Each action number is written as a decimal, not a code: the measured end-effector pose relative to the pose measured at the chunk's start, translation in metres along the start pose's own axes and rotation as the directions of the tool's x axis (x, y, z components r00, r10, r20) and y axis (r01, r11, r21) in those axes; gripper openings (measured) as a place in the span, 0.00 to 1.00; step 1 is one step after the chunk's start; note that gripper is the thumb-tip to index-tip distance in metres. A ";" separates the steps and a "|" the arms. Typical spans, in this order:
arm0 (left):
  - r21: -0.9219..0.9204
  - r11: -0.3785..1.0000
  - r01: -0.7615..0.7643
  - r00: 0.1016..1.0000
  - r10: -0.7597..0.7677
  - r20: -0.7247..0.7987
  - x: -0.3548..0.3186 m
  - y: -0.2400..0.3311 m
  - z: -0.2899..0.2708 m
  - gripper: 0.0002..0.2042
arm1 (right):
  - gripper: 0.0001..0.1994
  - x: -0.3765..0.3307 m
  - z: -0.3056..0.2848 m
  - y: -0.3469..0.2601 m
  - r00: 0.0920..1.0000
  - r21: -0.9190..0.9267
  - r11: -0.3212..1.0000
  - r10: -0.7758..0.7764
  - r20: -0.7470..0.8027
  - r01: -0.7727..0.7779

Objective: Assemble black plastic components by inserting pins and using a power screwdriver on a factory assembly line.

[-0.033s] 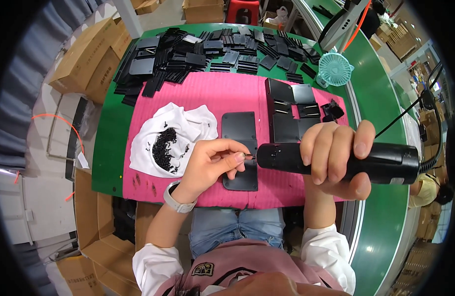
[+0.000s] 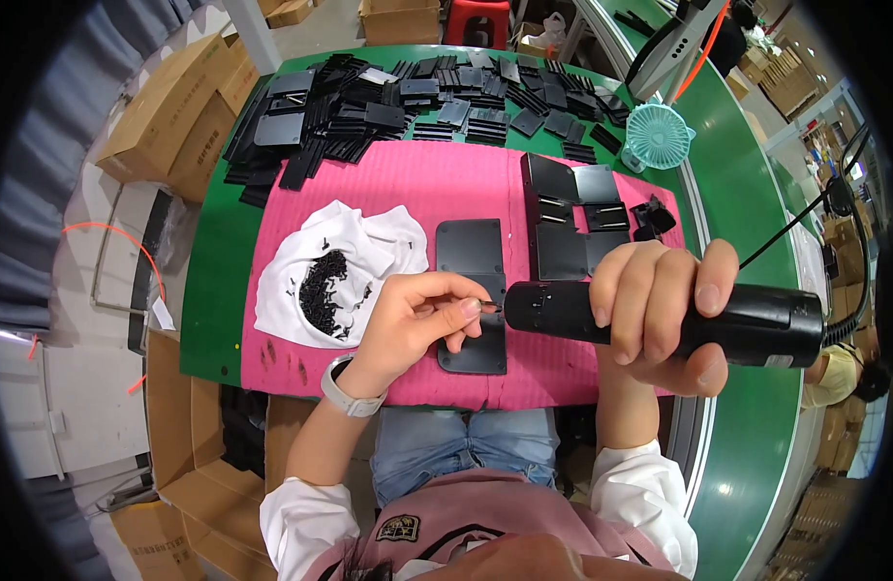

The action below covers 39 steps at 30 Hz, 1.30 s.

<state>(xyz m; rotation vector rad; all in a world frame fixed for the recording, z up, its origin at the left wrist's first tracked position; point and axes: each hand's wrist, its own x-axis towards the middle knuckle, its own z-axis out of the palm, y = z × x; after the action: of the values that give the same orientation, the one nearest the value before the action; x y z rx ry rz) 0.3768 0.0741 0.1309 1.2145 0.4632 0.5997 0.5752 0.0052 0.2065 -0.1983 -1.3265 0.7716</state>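
Note:
My right hand [image 2: 660, 315] is wrapped round a thick black electric screwdriver [image 2: 781, 320], held nearly level with its tip toward the left. At that tip, my left hand [image 2: 429, 315] pinches a small dark piece, which looks like a screw [image 2: 489, 304], between thumb and forefinger. Below both lies a flat black two-part panel [image 2: 469, 247], partly covered by the left hand and the screwdriver. To the left, a crumpled white cloth [image 2: 388, 232] carries a heap of small black screws [image 2: 318, 295].
A pink ribbed mat [image 2: 369, 179] covers the green table [image 2: 219, 300]. Black panels with metal pins [image 2: 558, 250] sit at the right of the mat. Stacks of black plates [image 2: 354, 126] fill the far side. A teal fan [image 2: 658, 136] stands back right; a cable [image 2: 844, 315] trails from the screwdriver.

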 end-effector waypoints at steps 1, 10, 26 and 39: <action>0.000 1.000 0.000 1.000 0.000 -0.004 0.000 -0.001 -0.001 0.09 | 0.16 0.001 -0.001 0.001 1.000 -0.011 1.000 -0.003 0.026 0.004; 0.013 1.000 0.024 0.999 -0.024 0.040 -0.005 0.001 -0.006 0.07 | 0.16 0.004 0.002 0.009 0.987 0.053 0.999 -0.007 0.158 -0.001; 0.217 0.974 0.058 0.958 0.007 -0.286 -0.010 -0.010 -0.012 0.19 | 0.16 -0.003 -0.013 0.024 0.946 -0.030 0.960 0.270 -0.177 -0.280; 0.110 0.970 0.218 0.965 -0.198 -0.172 0.012 -0.012 -0.014 0.19 | 0.15 -0.010 0.001 0.040 0.891 -0.215 0.869 0.409 -0.196 -0.446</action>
<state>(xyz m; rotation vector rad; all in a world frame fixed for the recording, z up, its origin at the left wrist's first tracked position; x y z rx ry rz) 0.3791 0.0897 0.1147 1.2250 0.7659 0.4938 0.5583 0.0286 0.1772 -0.7644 -1.2537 0.9364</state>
